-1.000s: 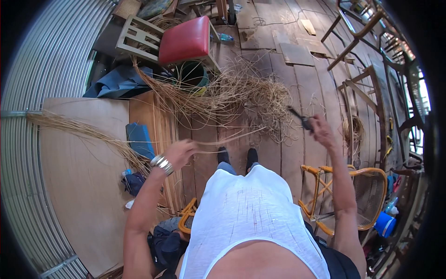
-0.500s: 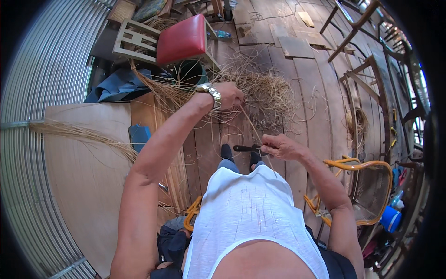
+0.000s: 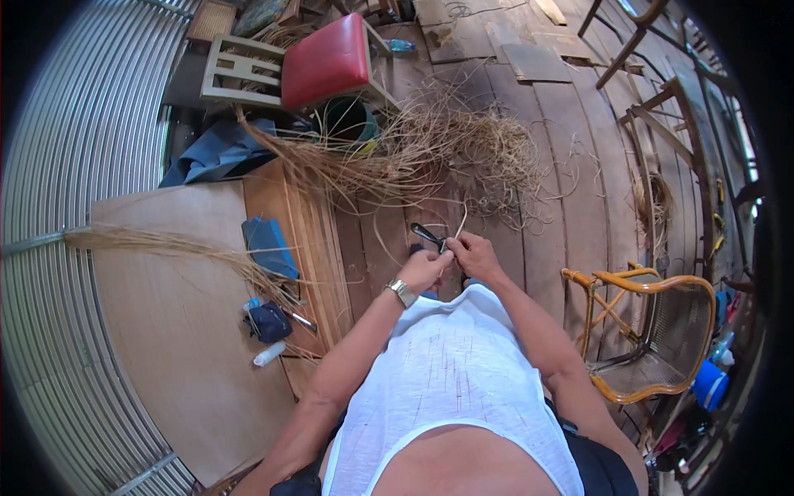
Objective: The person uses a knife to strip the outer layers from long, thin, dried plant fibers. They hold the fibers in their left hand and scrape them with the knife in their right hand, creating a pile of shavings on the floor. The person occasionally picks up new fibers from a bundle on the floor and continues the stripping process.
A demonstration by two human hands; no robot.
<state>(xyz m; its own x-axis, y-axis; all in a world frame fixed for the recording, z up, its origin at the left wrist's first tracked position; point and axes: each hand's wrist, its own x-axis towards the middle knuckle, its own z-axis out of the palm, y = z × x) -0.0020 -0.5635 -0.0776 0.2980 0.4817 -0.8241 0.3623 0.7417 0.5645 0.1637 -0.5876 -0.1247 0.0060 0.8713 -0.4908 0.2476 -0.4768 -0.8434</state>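
Observation:
In front of my shirt, my left hand (image 3: 427,269) and my right hand (image 3: 477,256) are close together, both closed. A black-handled knife (image 3: 423,233) sticks out up and to the left from between them, its blade mostly hidden by my right fingers. A thin, pale cane strip (image 3: 462,218) rises from the fingers of my right hand, and my left hand pinches it lower down. Just beyond the hands, a tangle of cane strips and shavings (image 3: 496,153) lies on the plank floor.
A long bundle of cane (image 3: 306,161) runs beside a green bucket (image 3: 347,120) and a red-seated chair (image 3: 324,62). At left, a wooden panel (image 3: 165,331) bears another cane bundle (image 3: 165,241) and a blue piece (image 3: 271,248). A rattan chair (image 3: 653,285) stands at right.
My left hand has come back from the cane tangle toward my body, beside the right hand. My right hand has shifted slightly, and the knife handle now tilts upward.

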